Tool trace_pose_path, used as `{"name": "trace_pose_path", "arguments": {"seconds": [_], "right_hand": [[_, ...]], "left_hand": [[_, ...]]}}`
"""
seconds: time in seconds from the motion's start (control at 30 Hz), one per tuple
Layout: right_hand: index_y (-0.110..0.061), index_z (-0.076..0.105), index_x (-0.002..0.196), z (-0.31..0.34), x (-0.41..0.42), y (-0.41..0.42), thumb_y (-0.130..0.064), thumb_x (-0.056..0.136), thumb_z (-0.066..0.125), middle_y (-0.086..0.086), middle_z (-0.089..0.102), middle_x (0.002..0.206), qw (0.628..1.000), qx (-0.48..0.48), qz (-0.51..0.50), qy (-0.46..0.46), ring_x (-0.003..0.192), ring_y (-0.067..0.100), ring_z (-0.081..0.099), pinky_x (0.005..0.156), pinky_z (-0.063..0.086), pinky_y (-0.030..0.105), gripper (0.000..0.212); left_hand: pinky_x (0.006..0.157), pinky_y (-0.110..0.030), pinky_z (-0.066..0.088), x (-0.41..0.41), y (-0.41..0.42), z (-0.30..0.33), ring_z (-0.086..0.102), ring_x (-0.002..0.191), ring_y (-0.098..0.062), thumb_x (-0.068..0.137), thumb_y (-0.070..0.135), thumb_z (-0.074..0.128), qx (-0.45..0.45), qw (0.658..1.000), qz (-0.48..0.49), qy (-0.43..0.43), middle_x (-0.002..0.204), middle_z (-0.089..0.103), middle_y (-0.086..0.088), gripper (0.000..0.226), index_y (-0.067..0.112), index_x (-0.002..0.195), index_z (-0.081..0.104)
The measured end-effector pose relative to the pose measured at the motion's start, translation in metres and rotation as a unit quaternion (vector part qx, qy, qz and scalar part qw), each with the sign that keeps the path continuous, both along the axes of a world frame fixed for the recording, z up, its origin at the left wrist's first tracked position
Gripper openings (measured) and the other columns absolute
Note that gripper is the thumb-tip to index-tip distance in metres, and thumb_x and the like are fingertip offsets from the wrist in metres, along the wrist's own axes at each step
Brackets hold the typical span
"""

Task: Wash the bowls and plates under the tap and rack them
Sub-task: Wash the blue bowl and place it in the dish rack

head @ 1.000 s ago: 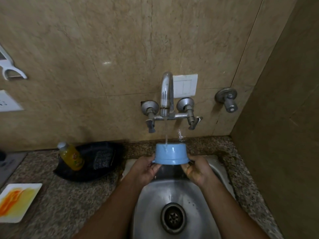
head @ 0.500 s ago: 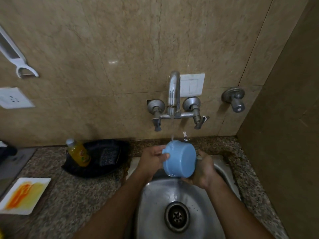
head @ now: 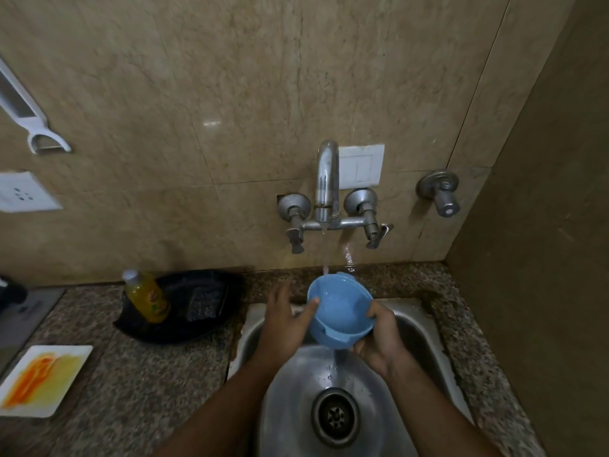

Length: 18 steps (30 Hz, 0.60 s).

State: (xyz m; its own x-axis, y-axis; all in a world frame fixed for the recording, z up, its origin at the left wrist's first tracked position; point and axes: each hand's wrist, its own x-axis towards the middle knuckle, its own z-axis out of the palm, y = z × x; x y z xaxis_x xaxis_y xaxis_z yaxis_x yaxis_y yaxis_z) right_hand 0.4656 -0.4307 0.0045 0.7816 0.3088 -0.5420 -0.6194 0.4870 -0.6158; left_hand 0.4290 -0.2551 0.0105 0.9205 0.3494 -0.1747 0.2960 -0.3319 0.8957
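Bowl (head: 339,308) now upturned, fingers (head: 374,313) gripping

Beige marble-look wall tiles (head: 230,77) behind, w/ a glare spot approx. mid-wall; darker brown side wall (head: 543,225) at right. White socket plate (head: 24,191) far left, white switch plate (head: 362,166) centre. Speckled granite surface (head: 141,374) below, dim light overall.
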Motion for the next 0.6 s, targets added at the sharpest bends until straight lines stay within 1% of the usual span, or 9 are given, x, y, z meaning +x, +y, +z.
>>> {"name": "trace_pose_path", "arguments": {"seconds": [0.1,0.17,0.23,0.3,0.37,0.4,0.47,0.57,0.6], "right_hand": [[-0.002,0.063,0.119,0.009,-0.004,0.001,-0.02,0.079,0.045,0.025,0.071,0.106,0.997,-0.06,0.042,-0.008,0.106,0.043,0.063,0.099,0.048,0.057,0.047],[-0.002,0.066,0.112,0.023,0.001,0.001,-0.018,0.085,0.045,0.02,0.073,0.099,0.988,-0.137,0.057,-0.046,0.101,0.04,0.064,0.091,0.05,0.05,0.037],[-0.009,0.066,0.112,0.037,0.016,-0.004,-0.021,0.093,0.05,0.015,0.07,0.107,0.968,-0.204,-0.004,-0.148,0.106,0.037,0.063,0.092,0.049,0.044,0.028],[-0.02,0.06,0.122,0.057,0.033,-0.011,-0.028,0.098,0.055,0.005,0.067,0.115,0.902,-0.313,-0.049,-0.293,0.104,0.022,0.063,0.093,0.048,0.038,0.026],[-0.029,0.058,0.121,0.08,0.046,-0.015,-0.042,0.097,0.055,-0.003,0.067,0.096,0.81,-0.459,-0.029,-0.363,0.086,0.014,0.063,0.079,0.051,0.035,0.028],[-0.027,0.061,0.11,0.089,0.05,-0.015,-0.047,0.095,0.054,-0.003,0.065,0.083,0.766,-0.525,-0.015,-0.37,0.077,0.015,0.062,0.071,0.051,0.035,0.026],[-0.022,0.06,0.085,0.097,0.055,-0.014,-0.05,0.093,0.054,-0.004,0.061,0.069,0.691,-0.619,-0.026,-0.373,0.066,0.017,0.06,0.061,0.048,0.033,0.029],[-0.022,0.056,0.076,0.094,0.058,-0.011,-0.041,0.094,0.053,-0.006,0.057,0.063,0.6,-0.676,-0.043,-0.426,0.06,0.018,0.056,0.055,0.043,0.03,0.026],[-0.024,0.054,0.077,0.094,0.058,-0.011,-0.039,0.094,0.054,-0.007,0.056,0.062,0.587,-0.679,-0.034,-0.439,0.059,0.018,0.055,0.055,0.041,0.03,0.023]], "left_hand": [[0.082,-0.048,0.059,0.005,-0.004,0.002,0.067,0.108,-0.029,0.084,0.071,0.053,-0.3,0.94,-0.006,0.166,0.125,0.066,-0.004,0.056,0.032,0.124,0.057],[0.08,-0.052,0.059,0.004,-0.006,0.004,0.068,0.103,-0.03,0.092,0.063,0.047,-0.325,0.934,-0.013,0.147,0.117,0.069,-0.005,0.044,0.031,0.118,0.06],[0.085,-0.056,0.056,0.006,-0.007,0.002,0.067,0.105,-0.029,0.094,0.058,0.046,-0.318,0.941,-0.014,0.113,0.117,0.069,-0.005,0.039,0.031,0.117,0.061],[0.088,-0.059,0.054,0.007,-0.01,0.002,0.067,0.107,-0.029,0.086,0.065,0.054,-0.321,0.942,-0.007,0.1,0.118,0.07,-0.005,0.046,0.033,0.118,0.063],[0.088,-0.062,0.053,0.01,-0.011,-0.001,0.067,0.109,-0.031,0.074,0.07,0.062,-0.342,0.936,-0.015,0.076,0.121,0.069,-0.006,0.061,0.033,0.122,0.062],[0.089,-0.063,0.052,0.01,-0.011,0.001,0.067,0.11,-0.032,0.074,0.069,0.062,-0.346,0.936,-0.022,0.063,0.122,0.069,-0.007,0.063,0.032,0.124,0.062],[0.089,-0.063,0.052,0.011,-0.011,0.005,0.068,0.108,-0.031,0.079,0.065,0.059,-0.334,0.941,-0.027,0.041,0.12,0.07,-0.007,0.055,0.031,0.123,0.063],[0.091,-0.055,0.054,0.009,-0.009,0.013,0.07,0.104,-0.024,0.089,0.058,0.052,-0.257,0.966,-0.036,0.0,0.113,0.073,-0.002,0.035,0.037,0.112,0.068],[0.094,-0.053,0.054,0.008,-0.009,0.017,0.069,0.105,-0.023,0.095,0.051,0.049,-0.237,0.97,-0.044,-0.021,0.112,0.073,-0.002,0.029,0.035,0.112,0.068]]}}
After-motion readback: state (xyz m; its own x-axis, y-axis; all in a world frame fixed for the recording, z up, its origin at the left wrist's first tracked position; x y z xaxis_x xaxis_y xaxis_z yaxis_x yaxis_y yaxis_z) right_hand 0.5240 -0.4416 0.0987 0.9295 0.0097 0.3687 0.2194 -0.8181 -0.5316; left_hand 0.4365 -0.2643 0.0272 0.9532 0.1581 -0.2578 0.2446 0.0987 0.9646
